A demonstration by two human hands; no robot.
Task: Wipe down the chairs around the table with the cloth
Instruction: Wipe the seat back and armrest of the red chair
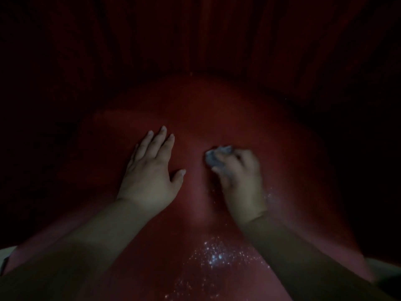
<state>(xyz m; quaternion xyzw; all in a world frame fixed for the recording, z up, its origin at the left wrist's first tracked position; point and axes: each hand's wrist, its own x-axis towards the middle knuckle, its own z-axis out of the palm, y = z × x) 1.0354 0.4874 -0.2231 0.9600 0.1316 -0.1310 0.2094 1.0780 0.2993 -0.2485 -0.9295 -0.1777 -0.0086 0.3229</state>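
Dimly lit: the whole view is dark and reddish.
Chair seat (195,118): red, smooth, filling the middle of the view under both hands.
Left hand (152,170): flat on the seat, fingers straight and spread, grasping nothing.
Right hand (238,177): fingers curled round the cloth, pressing it to the seat.
Cloth (217,156): pale, bunched, just right of the left hand's fingertips.
White specks (217,255): scattered on the seat between the forearms.
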